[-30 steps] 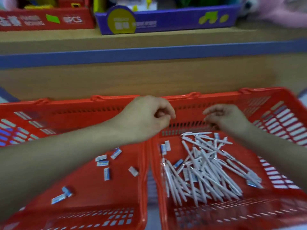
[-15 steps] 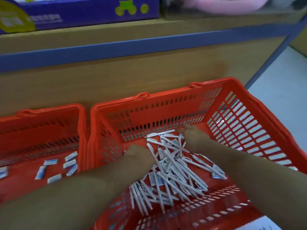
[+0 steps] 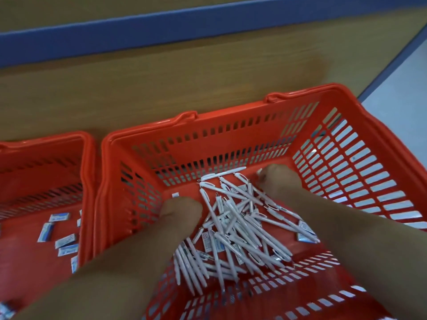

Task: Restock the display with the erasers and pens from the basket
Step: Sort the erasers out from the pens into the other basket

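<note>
Both my hands reach into the right red basket (image 3: 208, 144). A pile of white pens (image 3: 233, 227) lies on its floor, with a few small blue-and-white erasers (image 3: 305, 232) mixed in. My left hand (image 3: 182, 209) is knuckles-up at the pile's left edge, its fingers bent down out of sight. At the pile's far right, my right hand (image 3: 277, 181) has its fingertips hidden too, with a small white bit beside them. Whether either hand holds anything is hidden.
A second red basket (image 3: 46, 138) stands at the left with several loose erasers (image 3: 59, 217) on its floor. Behind both baskets rises the wooden shelf front (image 3: 161, 77) with a blue edge strip (image 3: 208, 26). Pale floor (image 3: 404, 88) shows at the right.
Both hands have dropped from above the basket rims down into the right basket, onto the pen pile. The view has swung right and down, so the display boxes are out of sight.
</note>
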`<control>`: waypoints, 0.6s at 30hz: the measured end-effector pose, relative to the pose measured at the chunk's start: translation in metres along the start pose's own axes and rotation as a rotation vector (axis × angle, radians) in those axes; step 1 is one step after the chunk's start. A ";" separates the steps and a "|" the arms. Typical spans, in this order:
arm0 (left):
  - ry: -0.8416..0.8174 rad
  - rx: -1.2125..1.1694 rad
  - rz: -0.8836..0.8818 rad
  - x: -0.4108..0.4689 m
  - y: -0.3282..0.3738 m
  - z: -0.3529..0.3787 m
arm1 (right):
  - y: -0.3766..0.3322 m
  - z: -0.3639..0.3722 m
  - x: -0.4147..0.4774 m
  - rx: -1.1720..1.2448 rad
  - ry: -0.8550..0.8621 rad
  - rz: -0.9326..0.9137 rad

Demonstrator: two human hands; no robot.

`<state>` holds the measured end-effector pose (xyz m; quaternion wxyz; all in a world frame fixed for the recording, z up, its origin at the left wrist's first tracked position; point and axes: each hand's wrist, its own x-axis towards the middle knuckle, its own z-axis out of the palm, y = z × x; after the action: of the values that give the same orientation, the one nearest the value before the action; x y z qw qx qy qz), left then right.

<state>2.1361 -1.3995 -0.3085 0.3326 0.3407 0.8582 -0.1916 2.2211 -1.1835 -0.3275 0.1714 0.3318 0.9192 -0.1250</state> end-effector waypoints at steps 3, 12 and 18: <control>0.200 0.073 -0.084 0.008 -0.011 -0.011 | -0.006 -0.005 0.001 0.132 0.129 -0.060; 0.225 -0.036 -0.144 0.030 -0.012 0.004 | -0.013 0.020 0.014 0.281 0.036 -0.033; 0.309 -0.140 -0.099 0.028 -0.002 0.002 | -0.023 0.021 0.017 0.291 0.028 0.021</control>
<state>2.1198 -1.3895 -0.3296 0.2098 0.2994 0.9261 -0.0930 2.1985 -1.1987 -0.3509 0.1099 0.3645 0.8902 -0.2504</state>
